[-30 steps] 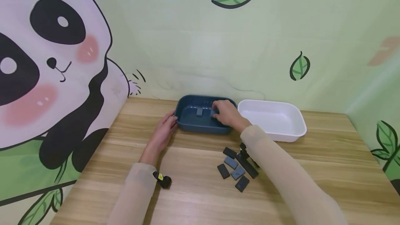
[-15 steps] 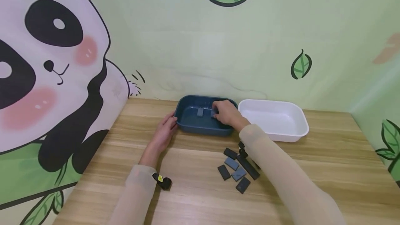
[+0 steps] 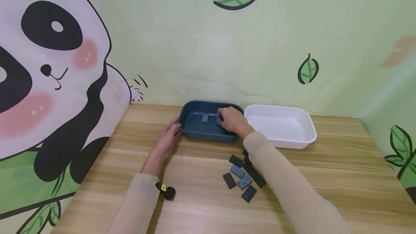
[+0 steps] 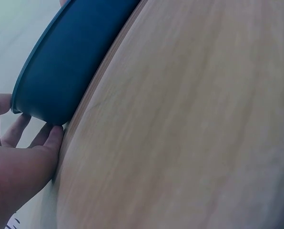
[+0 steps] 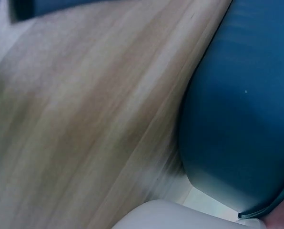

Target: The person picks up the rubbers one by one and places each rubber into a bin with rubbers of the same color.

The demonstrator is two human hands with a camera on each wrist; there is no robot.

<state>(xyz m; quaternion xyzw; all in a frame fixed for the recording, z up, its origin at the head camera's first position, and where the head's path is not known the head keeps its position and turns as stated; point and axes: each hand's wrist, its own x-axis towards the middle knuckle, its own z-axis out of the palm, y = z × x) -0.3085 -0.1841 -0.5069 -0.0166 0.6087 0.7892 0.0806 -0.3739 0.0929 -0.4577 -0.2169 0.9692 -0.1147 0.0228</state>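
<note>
A dark blue rectangular tray (image 3: 208,136) stands at the back of the wooden table. My left hand (image 3: 167,141) rests against its left end, thumb and fingertips touching the outside near the rim in the left wrist view. My right hand (image 3: 233,120) reaches over the tray's right side and pinches a small blue-grey rectangular block (image 3: 219,119), partly hidden by the fingers. Another blue-grey block (image 3: 205,118) lies inside. In the right wrist view the blue tray's outer wall (image 5: 237,105) fills the right side; that hand's fingers are hidden there.
A white tray (image 3: 292,144) stands right beside the blue one. Nearer on the table lie several small blocks, such as a blue-grey block (image 3: 244,182), a black block (image 3: 229,180) and a long black block (image 3: 255,176). A printed wall cloth (image 3: 195,46) rises behind.
The head view has shifted slightly. Both hands keep almost the same places, the left at the blue tray's end and the right holding the block inside it.
</note>
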